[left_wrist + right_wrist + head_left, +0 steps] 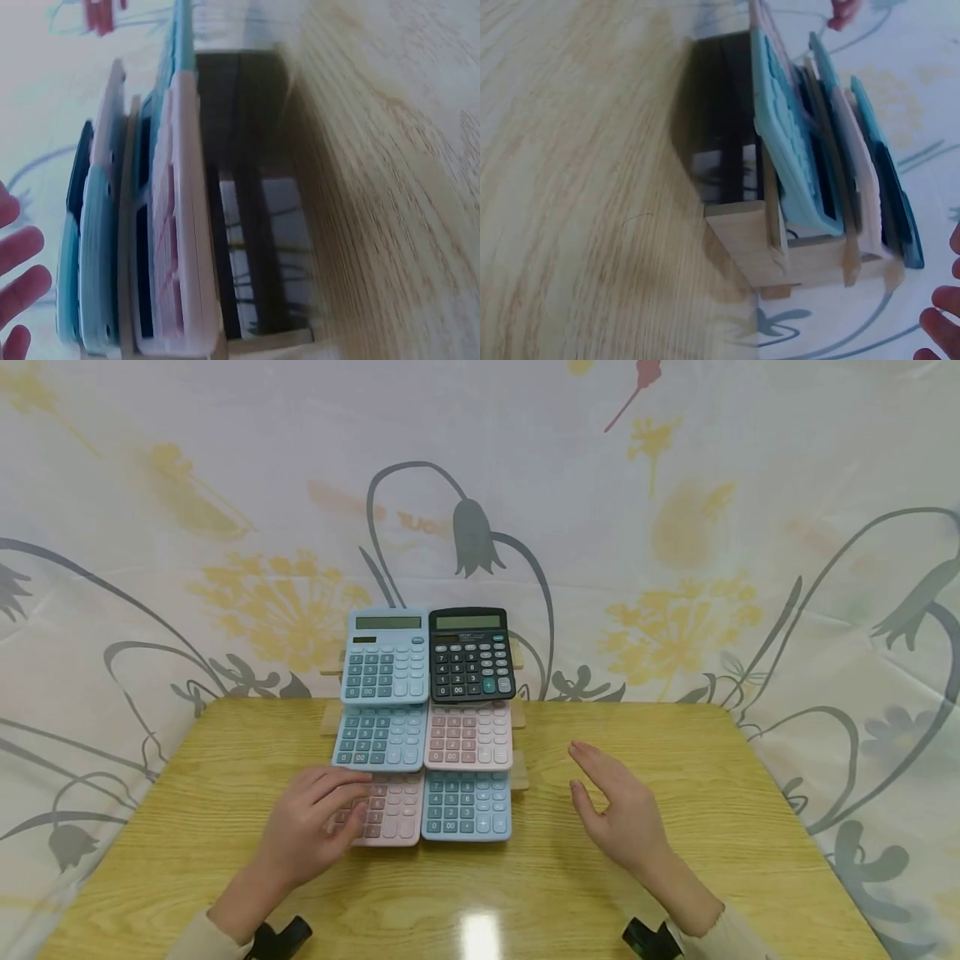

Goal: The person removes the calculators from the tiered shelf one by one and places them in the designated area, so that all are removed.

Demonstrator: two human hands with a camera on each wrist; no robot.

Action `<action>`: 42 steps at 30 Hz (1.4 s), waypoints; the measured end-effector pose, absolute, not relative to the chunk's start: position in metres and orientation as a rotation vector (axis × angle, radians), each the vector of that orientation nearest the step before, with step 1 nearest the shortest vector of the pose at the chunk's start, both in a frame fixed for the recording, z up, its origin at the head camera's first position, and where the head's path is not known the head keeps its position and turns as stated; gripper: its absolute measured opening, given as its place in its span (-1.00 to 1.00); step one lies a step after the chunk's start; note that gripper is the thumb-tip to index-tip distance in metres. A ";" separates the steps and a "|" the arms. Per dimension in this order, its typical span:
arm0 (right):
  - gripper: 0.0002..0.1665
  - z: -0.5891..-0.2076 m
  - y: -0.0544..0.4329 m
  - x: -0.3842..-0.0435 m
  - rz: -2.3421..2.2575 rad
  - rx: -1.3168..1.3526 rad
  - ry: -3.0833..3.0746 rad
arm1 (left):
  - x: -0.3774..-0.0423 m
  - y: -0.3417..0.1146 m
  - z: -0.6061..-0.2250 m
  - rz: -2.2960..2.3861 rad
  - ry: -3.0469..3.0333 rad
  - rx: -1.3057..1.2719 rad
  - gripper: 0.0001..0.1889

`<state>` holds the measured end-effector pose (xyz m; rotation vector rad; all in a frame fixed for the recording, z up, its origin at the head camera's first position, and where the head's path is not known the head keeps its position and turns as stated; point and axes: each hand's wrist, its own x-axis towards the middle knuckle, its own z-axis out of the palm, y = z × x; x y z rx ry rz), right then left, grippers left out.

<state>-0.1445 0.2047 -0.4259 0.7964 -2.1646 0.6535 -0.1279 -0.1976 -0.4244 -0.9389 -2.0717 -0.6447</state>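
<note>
Calculators lean in three tiers on a wooden rack [520, 774], two side by side per tier. At the back are a light blue calculator [386, 658] and a black calculator [472, 656]. The middle tier has another blue calculator [380, 735] and a pink calculator [469, 735]. In front stand a second pink calculator [396, 810] and a third blue calculator [467, 806]. My left hand [311, 818] hovers at the front pink calculator, overlapping its left part in the head view, fingers loosely bent. Right of the rack, my right hand [618, 810] holds nothing, fingers extended.
The rack stands on a wood-grain table [645, 735], near its back edge. Behind it hangs a pale cloth [570, 527] printed with flowers. A dark wrist device [281, 937] shows at the left sleeve, another device [651, 937] at the right sleeve.
</note>
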 end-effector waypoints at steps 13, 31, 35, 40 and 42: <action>-0.55 -0.430 0.204 -0.163 0.945 0.681 -2.172 | -0.128 -0.236 -0.436 -1.035 -2.109 -0.489 -0.68; -0.65 -0.428 0.192 -0.185 1.254 0.486 -2.258 | -0.147 -0.265 -0.477 -1.453 -2.366 -0.330 -0.78; -0.66 -0.428 0.187 -0.191 1.291 0.507 -2.284 | -0.153 -0.273 -0.484 -1.621 -2.325 -0.384 -0.80; -0.68 -0.423 0.180 -0.197 1.315 0.485 -2.309 | -0.160 -0.277 -0.488 -1.762 -2.308 -0.417 -0.80; -0.68 -0.421 0.178 -0.199 1.324 0.475 -2.319 | -0.163 -0.278 -0.489 -1.783 -2.319 -0.417 -0.81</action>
